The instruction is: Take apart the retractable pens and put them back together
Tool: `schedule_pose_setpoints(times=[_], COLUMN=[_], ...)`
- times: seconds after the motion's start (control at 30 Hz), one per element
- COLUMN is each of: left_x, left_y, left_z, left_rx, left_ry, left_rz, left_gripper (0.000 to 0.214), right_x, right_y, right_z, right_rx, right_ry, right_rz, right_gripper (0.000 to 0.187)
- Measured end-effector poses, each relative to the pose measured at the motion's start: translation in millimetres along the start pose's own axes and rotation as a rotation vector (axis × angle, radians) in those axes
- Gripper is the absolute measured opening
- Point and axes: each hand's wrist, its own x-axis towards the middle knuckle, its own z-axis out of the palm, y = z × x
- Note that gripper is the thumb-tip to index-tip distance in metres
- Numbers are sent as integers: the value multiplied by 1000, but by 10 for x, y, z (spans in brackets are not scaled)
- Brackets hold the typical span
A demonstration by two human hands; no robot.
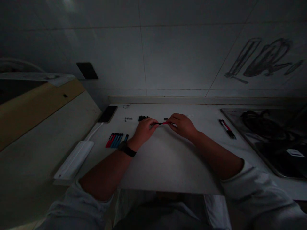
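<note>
- Left hand: closed on the dark end of the red pen.
- Right hand: closed on the pen's other end.
- Row of pens: toward the bench left edge.

Light long sleeves bunched at both elbows, bare forearms, black band on the left wrist

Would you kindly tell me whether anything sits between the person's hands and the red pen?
Nothing visible does. The left hand and the right hand each grip one end of the red pen, holding it just above the counter. The row of pens lies off to the left.
</note>
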Motion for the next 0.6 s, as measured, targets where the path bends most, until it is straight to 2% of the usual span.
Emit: schedule_pose_setpoints(times=[0.27,0.6], left_x=[0,4], left_y=[-3,-23], left_z=[2,50], left_rx=[-12,-104], left_ry=[-19,-28], left_rz=[-1,-73], left_gripper=[8,7], right_x=[-8,-18], right_y=[-9,-20], right_z=[19,11], right_rx=[17,23], right_ry=[35,39], right_rz=[-24,-45], right_gripper=[18,21])
